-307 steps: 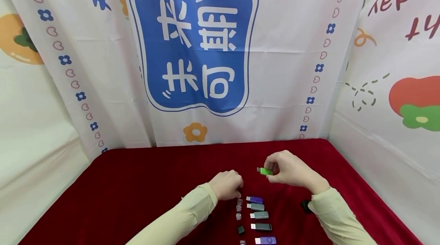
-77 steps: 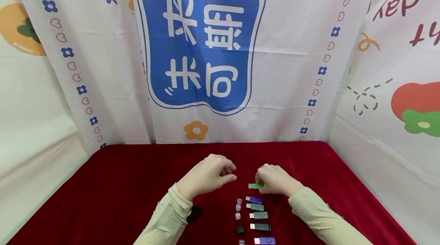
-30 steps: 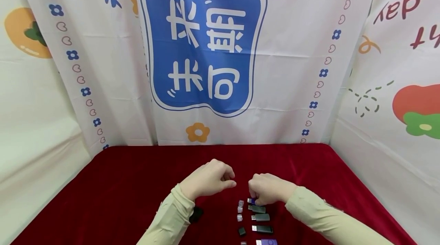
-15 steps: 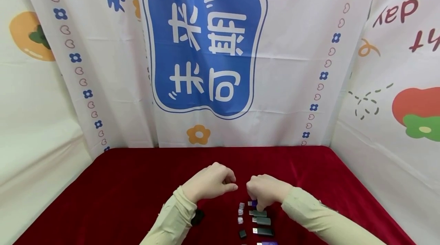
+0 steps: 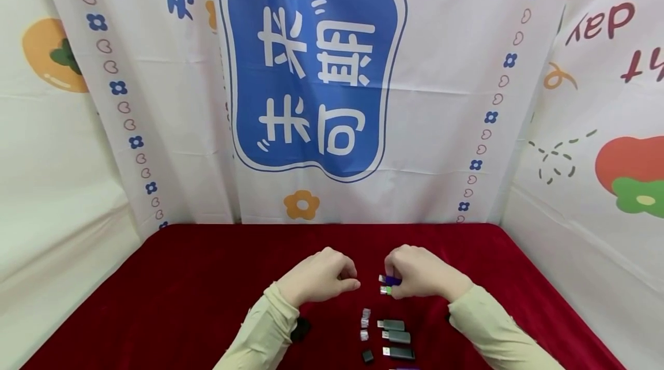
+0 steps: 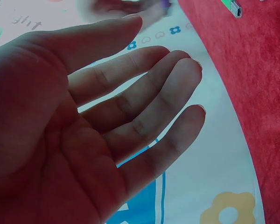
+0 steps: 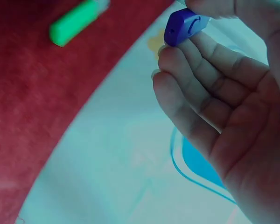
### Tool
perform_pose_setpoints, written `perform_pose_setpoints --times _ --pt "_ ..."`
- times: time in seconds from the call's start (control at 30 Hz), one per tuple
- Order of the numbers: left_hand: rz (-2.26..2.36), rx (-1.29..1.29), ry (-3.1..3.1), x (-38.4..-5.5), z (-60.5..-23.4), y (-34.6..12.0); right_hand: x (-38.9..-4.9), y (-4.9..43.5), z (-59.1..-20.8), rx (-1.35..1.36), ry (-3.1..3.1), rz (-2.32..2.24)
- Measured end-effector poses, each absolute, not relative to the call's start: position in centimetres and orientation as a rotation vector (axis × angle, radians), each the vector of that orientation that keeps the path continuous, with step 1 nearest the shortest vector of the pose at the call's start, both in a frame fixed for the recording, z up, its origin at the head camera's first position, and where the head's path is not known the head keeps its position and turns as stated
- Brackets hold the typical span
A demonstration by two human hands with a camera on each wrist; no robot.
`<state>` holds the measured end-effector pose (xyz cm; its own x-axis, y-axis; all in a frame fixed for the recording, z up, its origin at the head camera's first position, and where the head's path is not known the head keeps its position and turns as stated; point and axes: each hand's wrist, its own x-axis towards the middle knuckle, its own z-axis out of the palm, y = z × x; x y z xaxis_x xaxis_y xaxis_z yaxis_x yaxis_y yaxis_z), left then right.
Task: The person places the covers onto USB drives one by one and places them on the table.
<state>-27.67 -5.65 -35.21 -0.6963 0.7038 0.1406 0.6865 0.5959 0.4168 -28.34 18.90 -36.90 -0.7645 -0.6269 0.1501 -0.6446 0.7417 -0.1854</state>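
The right hand grips a purple USB stick between thumb and fingers, its metal plug directed toward the left hand. Whether the stick touches the desk cannot be determined. A green USB stick is just beside the purple one, on its near side, resting on the red cloth.

The left hand is relaxed, fingers loosely bent, thumb standing apart from them; it is raised over the desk, left of both sticks.

Nearer the wearer, a column of sticks lies on the cloth: one grey stick, a second grey stick and a black stick, plugs to the left. A further purple item is cut off at the lower frame edge. Left of the column stand three clear caps and one black cap. Behind the desk hangs a white printed curtain.
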Motion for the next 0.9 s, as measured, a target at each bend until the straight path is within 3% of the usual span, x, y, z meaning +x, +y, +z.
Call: perform_pose_setpoints --times 0.9 --pt "0.468 1.191 2.797 -28.4 -39.1 -3.3 -26.4 23.0 -33.7 0.970 -2.695 0.563"
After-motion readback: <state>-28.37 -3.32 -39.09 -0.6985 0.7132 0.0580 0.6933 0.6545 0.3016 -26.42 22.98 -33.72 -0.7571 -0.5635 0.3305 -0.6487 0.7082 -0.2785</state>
